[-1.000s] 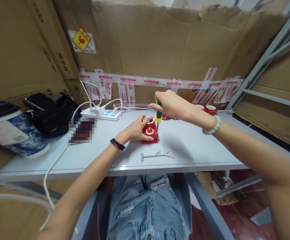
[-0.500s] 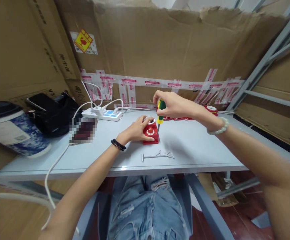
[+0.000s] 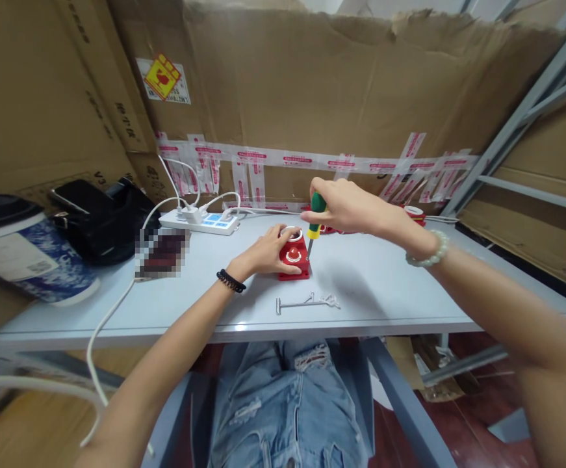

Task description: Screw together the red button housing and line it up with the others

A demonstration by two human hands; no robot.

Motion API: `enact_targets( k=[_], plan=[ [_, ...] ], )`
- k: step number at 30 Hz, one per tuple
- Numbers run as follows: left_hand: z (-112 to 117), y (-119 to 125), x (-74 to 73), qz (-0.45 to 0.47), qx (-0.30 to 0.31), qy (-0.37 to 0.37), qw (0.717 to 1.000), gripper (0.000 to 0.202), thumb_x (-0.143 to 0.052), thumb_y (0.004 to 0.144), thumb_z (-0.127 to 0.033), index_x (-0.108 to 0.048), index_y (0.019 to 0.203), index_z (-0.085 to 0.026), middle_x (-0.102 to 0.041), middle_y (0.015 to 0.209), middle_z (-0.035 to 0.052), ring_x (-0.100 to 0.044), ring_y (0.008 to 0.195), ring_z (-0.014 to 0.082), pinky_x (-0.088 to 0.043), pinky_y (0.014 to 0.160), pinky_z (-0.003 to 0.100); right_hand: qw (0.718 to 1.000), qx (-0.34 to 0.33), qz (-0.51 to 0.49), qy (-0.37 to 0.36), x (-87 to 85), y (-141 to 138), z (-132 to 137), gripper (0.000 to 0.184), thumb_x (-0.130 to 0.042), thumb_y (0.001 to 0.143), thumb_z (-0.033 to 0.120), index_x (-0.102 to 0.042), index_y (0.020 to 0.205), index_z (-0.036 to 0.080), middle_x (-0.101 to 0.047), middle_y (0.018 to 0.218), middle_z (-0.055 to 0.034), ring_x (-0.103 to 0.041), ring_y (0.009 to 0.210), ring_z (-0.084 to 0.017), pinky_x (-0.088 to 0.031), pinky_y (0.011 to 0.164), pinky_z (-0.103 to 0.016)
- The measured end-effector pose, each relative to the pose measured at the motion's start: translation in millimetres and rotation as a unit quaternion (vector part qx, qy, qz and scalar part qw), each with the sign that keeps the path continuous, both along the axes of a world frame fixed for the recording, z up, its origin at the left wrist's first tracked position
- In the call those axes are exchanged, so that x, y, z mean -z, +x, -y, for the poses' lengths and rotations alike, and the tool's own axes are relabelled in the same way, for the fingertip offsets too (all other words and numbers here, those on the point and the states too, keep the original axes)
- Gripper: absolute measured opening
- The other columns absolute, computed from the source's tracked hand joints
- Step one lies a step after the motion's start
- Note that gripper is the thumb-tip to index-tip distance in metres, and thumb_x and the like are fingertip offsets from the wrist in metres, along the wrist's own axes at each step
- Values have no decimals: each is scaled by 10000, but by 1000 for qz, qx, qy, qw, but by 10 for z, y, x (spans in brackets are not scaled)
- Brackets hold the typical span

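The red box [image 3: 301, 260] sits near the middle of the tabletop [image 3: 385, 279], and its right edge is where I'd expect trouble. The screwdriver [image 3: 314, 222] meets it there at a lean, handle tipped to the person's right, so a hard twist could make the tip ride out and score the red face or skid off onto the tabletop. The left hand [image 3: 266, 252] braces only the opposite side; if that hold slackens, the box could swivel under the turning force. A slip toward the left could also catch the thumb, which lies along the near part of the box.

The box itself is glossy red and compact, with a round red knob set in a white ring and a larger white ring [image 3: 293, 234] behind it. Whether a screw head sits under the tip I cannot tell.

The left hand clasps the box, thumb in front, fingers bent by the larger ring. The right hand [image 3: 344, 205] is wrapped around the green-and-yellow handle. Nearer the person lies a thin metal tool [image 3: 295, 304]; beyond the right wrist, another red piece [image 3: 415, 214] shows.
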State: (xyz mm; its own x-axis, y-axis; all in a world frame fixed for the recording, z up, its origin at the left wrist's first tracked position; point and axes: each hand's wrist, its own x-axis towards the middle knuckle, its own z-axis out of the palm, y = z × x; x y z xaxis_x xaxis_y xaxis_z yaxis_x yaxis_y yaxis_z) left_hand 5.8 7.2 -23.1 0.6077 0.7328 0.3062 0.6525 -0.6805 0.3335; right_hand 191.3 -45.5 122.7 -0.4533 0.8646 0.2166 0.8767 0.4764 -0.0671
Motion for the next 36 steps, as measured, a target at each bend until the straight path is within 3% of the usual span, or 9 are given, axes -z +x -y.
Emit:
enact_targets(
  k=[3, 7, 12, 18, 22, 24, 28, 33, 36],
  plan=[
    [-4, -4, 3, 9, 1, -1, 1000, 920, -715, 615, -588, -312, 1383, -281, -376, 1298, 131, -392, 1234, 350, -381, 1003, 536, 1000, 7, -7, 30, 14, 1, -14, 171, -507, 844, 337, -502, 913, 181, -560, 758, -51, -512, 655, -167, -378, 606, -315],
    [8, -3, -11, 6, 1, -8, 1000, 939, -713, 613, -599, -307, 1392, -267, -370, 1306, 140, -386, 1244, 360, -383, 1004, 535, 999, -29, -19, -33, -23, 24, 11, 264, -580, 775, 260, -463, 1006, 205, -569, 821, -32, -509, 654, -148, -377, 571, -282],
    [26, 4, -33, -4, -8, -9, 1000, 932, -713, 621, -588, -302, 1394, -268, -362, 1316, 142, -377, 1254, 358, -377, 1014, 536, 999, 26, 8, 34, 12, 26, -8, 201, -512, 841, 360, -467, 914, 178, -534, 773, -51, -502, 655, -173, -372, 582, -310],
    [31, 7, -40, -12, -6, -6, 1000, 926, -705, 629, -593, -294, 1393, -270, -359, 1318, 145, -374, 1252, 355, -388, 998, 538, 999, -16, -21, -40, -12, 45, 1, 286, -579, 796, 311, -432, 1019, 210, -572, 841, -35, -515, 628, -147, -395, 559, -287],
    [31, 9, -39, -7, -7, -5, 1000, 923, -711, 624, -587, -307, 1387, -262, -363, 1312, 147, -378, 1250, 359, -386, 1002, 534, 1000, 16, -6, -2, -1, 26, 35, 290, -510, 850, 407, -426, 1017, 185, -561, 773, -42, -525, 618, -166, -397, 568, -311],
    [28, 6, -35, -6, -6, -4, 1000, 913, -711, 627, -581, -311, 1384, -262, -368, 1305, 145, -380, 1248, 356, -387, 1001, 533, 1000, 13, -9, 15, 1, 15, 40, 265, -493, 862, 357, -414, 1042, 180, -564, 787, -49, -533, 641, -173, -403, 589, -319],
    [17, -2, -23, -7, -1, -1, 1000, 914, -707, 629, -586, -300, 1387, -277, -369, 1300, 135, -385, 1243, 355, -384, 1004, 530, 999, -38, -14, -30, -35, 18, 49, 335, -565, 798, 267, -392, 1082, 223, -580, 834, -28, -534, 664, -164, -413, 599, -308],
    [25, 5, -39, -9, -7, -6, 1000, 925, -715, 619, -587, -306, 1386, -271, -372, 1298, 140, -379, 1253, 360, -378, 1010, 529, 1000, -3, -2, -5, -19, 23, 55, 216, -521, 839, 351, -438, 968, 198, -562, 774, -35, -517, 643, -168, -402, 593, -320],
    [34, 11, -50, -5, -5, -8, 1000, 910, -714, 627, -573, -316, 1383, -261, -369, 1306, 148, -382, 1249, 360, -377, 1010, 532, 1000, -6, -26, 1, -9, 28, 55, 216, -522, 840, 310, -430, 1001, 200, -561, 800, -34, -507, 643, -151, -401, 585, -304]
  ],
)
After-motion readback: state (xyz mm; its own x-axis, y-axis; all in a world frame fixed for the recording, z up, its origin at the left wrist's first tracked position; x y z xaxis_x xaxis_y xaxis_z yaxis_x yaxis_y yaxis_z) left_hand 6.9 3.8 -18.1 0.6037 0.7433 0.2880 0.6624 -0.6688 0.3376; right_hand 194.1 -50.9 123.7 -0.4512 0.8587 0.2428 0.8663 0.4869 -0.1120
